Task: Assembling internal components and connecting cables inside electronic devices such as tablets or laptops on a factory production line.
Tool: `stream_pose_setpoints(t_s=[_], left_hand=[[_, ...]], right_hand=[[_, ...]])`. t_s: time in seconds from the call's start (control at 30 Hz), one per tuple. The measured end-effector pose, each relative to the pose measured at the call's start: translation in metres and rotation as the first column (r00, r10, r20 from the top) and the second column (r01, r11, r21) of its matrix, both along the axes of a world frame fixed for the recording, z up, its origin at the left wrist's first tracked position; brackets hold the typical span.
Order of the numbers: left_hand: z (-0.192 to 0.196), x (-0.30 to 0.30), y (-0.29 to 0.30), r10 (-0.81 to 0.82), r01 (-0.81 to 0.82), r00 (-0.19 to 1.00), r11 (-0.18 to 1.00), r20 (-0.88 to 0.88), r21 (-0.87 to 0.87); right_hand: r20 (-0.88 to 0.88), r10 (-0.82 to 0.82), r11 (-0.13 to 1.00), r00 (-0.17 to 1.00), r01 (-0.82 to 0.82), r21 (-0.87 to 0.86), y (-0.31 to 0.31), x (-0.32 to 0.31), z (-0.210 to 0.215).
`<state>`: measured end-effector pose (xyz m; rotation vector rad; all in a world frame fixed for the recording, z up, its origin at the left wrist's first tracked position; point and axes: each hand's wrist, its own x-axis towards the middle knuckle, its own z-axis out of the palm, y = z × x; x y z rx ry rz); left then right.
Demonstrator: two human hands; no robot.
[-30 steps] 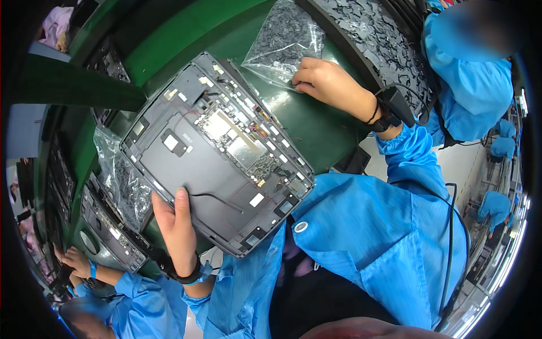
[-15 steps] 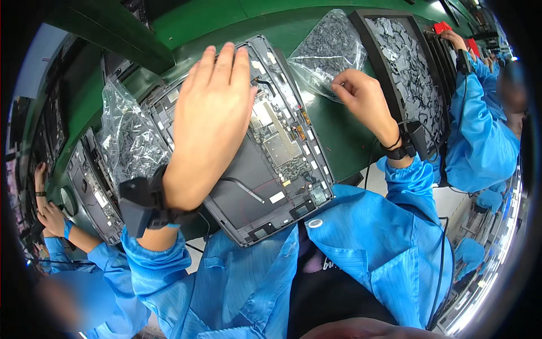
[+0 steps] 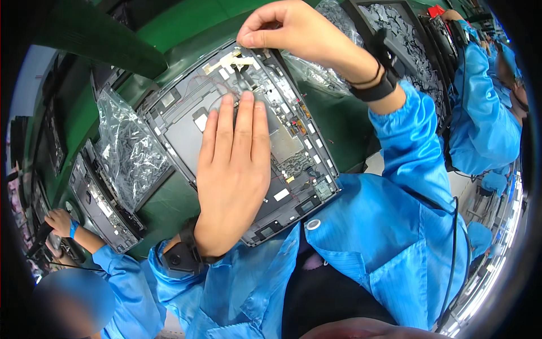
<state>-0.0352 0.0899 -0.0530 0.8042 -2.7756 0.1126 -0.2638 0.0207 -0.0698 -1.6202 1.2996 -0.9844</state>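
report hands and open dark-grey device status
Bare left hand, fingers extended, over open dark-grey rectangular device. Bare right hand at device's far end, grip unclear. Left hand partly blocks view inside.

new hand posns

r. hand [image 3: 289, 33] now at top edge of open dark chassis [image 3: 179, 131], away fr. bag of dark bits [image 3: 324, 76]; l. hand [image 3: 232, 175], higher half a sec ago, now lower, over approx. mid.

decently bright overall, strip lights [image 3: 480, 303] kinda blown out along the right rim, glinty glare on the clear plastic bag [image 3: 132, 161], heavy fisheye bend, corners black
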Motion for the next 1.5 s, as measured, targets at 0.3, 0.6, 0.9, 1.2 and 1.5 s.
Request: stream_pose_setpoints(t_s=[0.3,0.6,0.9,1.2,1.5], left_hand=[[-0.018,0.108,-0.011,0.625,-0.483,0.584,0.780,-0.518,0.397],[-0.073,0.116,-0.047,0.518,-0.458,0.817,0.850,-0.254,0.259],[-0.080,0.113,-0.090,0.491,-0.449,0.826,0.870,-0.276,0.204],[-0.074,0.118,-0.112,0.460,-0.411,0.880,0.862,-0.117,0.296],[-0.065,0.099,-0.095,0.650,-0.456,0.624,0.754,-0.434,0.472]], right_hand=[[0.190,0.044,0.982,0.981,-0.078,0.173,-0.018,0.019,-0.008],[-0.415,-0.100,0.981,0.904,0.021,-0.192,0.004,0.027,0.005],[-0.732,-0.334,0.866,0.594,-0.113,-0.487,0.001,0.045,-0.004],[-0.492,-0.097,0.994,0.865,0.059,-0.091,-0.009,0.024,0.014],[-0.646,-0.273,0.926,0.713,0.012,-0.378,-0.004,0.032,0.001]])
